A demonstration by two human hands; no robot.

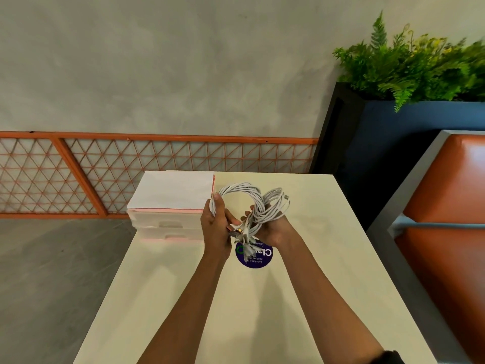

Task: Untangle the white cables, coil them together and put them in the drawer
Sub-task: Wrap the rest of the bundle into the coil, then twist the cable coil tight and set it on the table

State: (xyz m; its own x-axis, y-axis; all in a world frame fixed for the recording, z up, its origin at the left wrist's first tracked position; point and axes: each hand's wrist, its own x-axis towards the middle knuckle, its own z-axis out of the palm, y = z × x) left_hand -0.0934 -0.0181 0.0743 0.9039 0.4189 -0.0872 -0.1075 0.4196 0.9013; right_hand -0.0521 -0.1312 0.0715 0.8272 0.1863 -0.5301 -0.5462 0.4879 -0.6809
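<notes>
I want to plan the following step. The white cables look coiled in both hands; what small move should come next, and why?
Probably pass the white cables to the right hand, freeing the left hand to open a drawer. Both hands grip the coil, and the drawer unit beside the left hand looks closed.

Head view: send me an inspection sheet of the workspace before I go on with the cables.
Surface: cream table, matte top.
Job's things: white cables looped into a coil, held above the table; drawer unit at the table's far left, both drawers look shut.
Clutter: round purple sticker on the table beneath the hands.
Hands: left hand grips the coil's left side; right hand holds its right loops.
Cables: connector ends hang loose between the hands.
Surroundings: orange lattice railing, planter with ferns, orange bench seat at right.
</notes>
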